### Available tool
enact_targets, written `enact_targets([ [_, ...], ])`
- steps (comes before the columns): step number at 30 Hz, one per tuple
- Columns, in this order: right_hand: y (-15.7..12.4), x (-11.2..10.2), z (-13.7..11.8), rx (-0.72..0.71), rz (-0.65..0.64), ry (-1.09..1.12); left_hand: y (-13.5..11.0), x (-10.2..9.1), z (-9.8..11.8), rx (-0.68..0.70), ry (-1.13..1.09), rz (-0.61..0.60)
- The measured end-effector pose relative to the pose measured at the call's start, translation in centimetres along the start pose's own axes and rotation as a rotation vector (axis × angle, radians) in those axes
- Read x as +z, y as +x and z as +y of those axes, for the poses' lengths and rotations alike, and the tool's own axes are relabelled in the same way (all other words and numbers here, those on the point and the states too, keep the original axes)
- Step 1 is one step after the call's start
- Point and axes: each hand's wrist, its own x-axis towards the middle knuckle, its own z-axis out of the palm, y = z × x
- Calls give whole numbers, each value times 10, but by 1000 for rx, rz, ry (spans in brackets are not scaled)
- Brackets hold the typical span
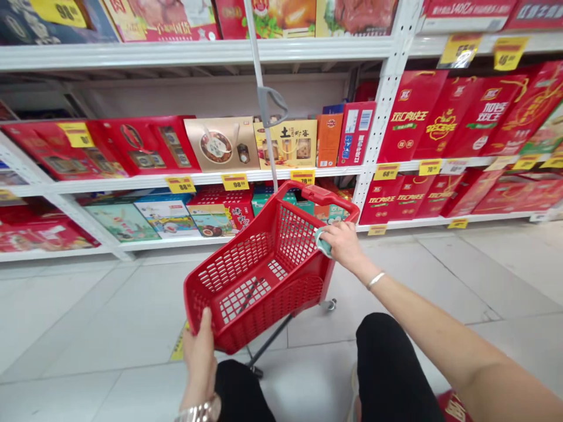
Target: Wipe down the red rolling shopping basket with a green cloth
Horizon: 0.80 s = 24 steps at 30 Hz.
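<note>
White shelving [206, 54] lined with boxed goods stands beyond a red shopping cart [281, 297] on a pale tiled floor [440, 266].
Head view: the left hand [201, 349] grips the cart's near end, thumb over the rim, its other fingers mostly hidden; the right hand [344, 243] closes around a pale green cloth [323, 243] against the rim beside the handle [323, 194], though blur leaves its exact finger contact uncertain.
</note>
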Motion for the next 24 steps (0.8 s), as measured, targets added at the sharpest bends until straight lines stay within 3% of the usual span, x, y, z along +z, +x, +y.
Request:
enact_targets([
  [4, -13, 2, -62, -75, -1, 73, -16, 5, -14, -67, -8, 144],
  [8, -28, 3, -120, -133, 66, 173, 7, -5, -11, 0, -141, 151],
  [11, -31, -2, -135, -204, 106, 186, 28, -18, -4, 38, -256, 95],
  [15, -24, -18, -119, -248, 163, 158, 54, -36, 5, 1, -285, 10],
  [20, -17, -51, -72, -265, 116, 121, 91, -50, 6, -28, -179, 21],
  [24, -18, -71, -29, -200, 121, 78, 115, -60, 5, 96, -187, -13],
])
